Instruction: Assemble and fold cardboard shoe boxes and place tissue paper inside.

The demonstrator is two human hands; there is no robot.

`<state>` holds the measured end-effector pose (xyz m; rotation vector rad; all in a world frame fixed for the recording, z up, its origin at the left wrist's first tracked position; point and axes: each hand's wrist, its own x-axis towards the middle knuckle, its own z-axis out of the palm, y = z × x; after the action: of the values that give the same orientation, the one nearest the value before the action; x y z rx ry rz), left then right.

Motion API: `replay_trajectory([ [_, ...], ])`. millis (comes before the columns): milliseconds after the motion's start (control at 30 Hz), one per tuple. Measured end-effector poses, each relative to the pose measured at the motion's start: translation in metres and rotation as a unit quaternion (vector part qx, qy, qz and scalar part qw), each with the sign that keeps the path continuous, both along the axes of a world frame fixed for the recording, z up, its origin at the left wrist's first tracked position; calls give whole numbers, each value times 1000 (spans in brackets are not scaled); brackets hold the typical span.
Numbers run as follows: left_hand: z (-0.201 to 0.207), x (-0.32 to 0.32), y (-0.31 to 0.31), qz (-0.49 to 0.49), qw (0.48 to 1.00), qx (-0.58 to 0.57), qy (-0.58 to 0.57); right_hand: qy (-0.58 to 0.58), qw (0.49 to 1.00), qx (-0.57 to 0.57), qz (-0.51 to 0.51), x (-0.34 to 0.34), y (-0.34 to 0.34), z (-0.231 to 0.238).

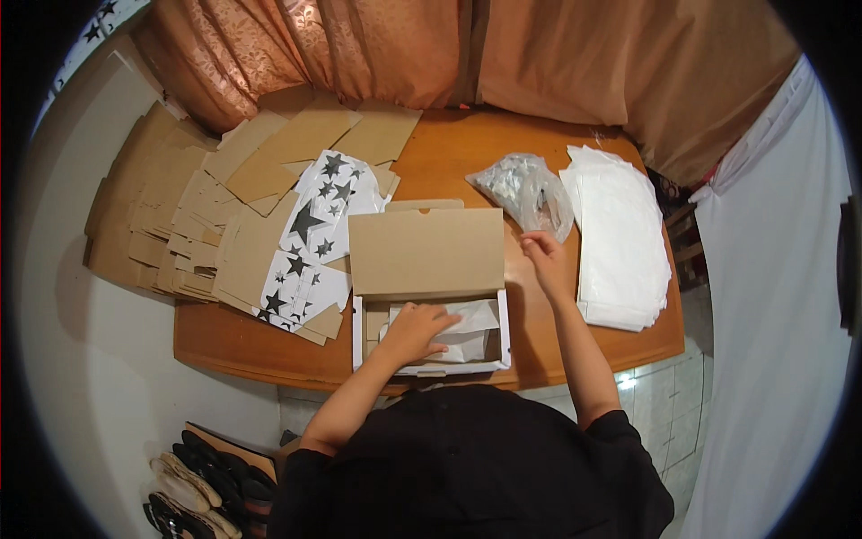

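In front of me an open cardboard box (504,334) stands at the table's near edge, with white outer walls and its brown lid (426,253) raised away from me. White tissue paper (469,347) lies inside it. My left hand (415,332) reaches into the box, fingers spread over the paper. To the right of the lid is my right hand (548,260), raised, with thumb and fingers drawn together; whatever they pinch, if anything, is too small to make out. Just beyond those fingertips sits a clear plastic bag (516,184) with small contents I cannot identify.
A stack of white paper sheets (621,238) lies at the right of the wooden table (444,153). Flat brown cardboard pieces (193,207) pile up on the left, with star-printed white cardboard (314,216) on top. Shoes (211,476) sit low at the left. Curtains (557,63) hang behind.
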<state>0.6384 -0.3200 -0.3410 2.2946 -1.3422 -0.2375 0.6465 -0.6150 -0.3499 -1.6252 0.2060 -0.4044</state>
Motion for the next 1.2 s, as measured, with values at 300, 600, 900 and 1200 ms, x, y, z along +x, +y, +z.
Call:
replay_trajectory([
  [300, -17, -6, 29, 43, 984, 142, 96, 212, 863, -418, -189, 59, -76, -34],
  [600, -3, -9, 3, 193, 918, 203, 280, 266, 760, -568, -169, 102, -89, -60],
  [900, 4, -35, 22, 234, 946, 159, 160, 94, 872, -365, -311, 31, -51, -25],
  [1200, 20, -38, 34, 193, 934, 255, 160, 106, 874, -422, 218, -64, 113, 21],
])
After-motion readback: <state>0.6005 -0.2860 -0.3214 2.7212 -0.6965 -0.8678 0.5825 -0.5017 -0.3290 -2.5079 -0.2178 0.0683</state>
